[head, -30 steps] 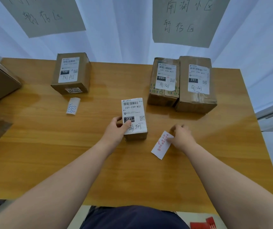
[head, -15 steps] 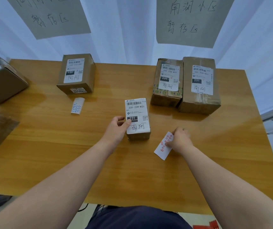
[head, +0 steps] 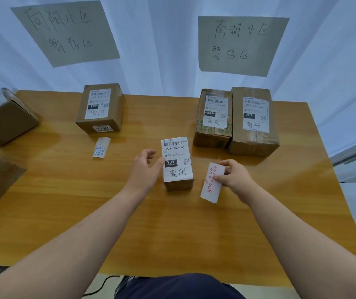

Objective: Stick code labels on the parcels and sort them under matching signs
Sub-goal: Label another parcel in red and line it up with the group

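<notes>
step in hand: labelling. the small parcel (head: 178,167) stands mid-table and shows no code label yet, so sorting waits on the sticker.
small parcel: upright on the table (head: 64,201), printed slip facing up, reading 231-239-k01 with 南湖 handwritten below.
left grip (head: 144,169): released and loosely cupped at the parcel's left side. the thumb touches the slip's edge and the fingers are off the box.
right grip (head: 235,176): grasping the red label sheet (head: 211,184) by its right edge. the sheet is tilted, just right of the parcel, with its far end raised.
destination: the right sign (head: 240,44), headed 南湖, matches the handwriting. two parcels (head: 213,117) (head: 254,119) marked 231 lie under it, touching side by side.
other zone: the left sign (head: 64,31) hangs over one parcel (head: 100,108) marked 122. a blue label sheet (head: 101,147) lies just in front of it.
next move calls for: probably peeling one red sticker free, which needs a second grip on the sheet. then press it on the parcel and move the parcel back beside the right-hand pair.
caution: the stickers are small, and whether one has already lifted cannot be told.
</notes>
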